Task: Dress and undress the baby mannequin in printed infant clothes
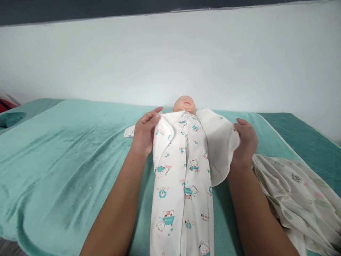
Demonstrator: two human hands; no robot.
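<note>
Doll [184, 105] lies face-up on the blanket [80, 153] in a wrap [195, 209]; left grip [146, 129] pinches the left flap [165, 129]; right grip [245, 137] seems closed on the right flap [218, 145], fingertips partly hidden, so it spreads sideways

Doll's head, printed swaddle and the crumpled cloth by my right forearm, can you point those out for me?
Doll's head [184, 104]: head view, middle of the head.
Printed swaddle [174, 181]: head view, middle of its front.
Crumpled cloth [298, 193]: head view, its folded middle.
</note>
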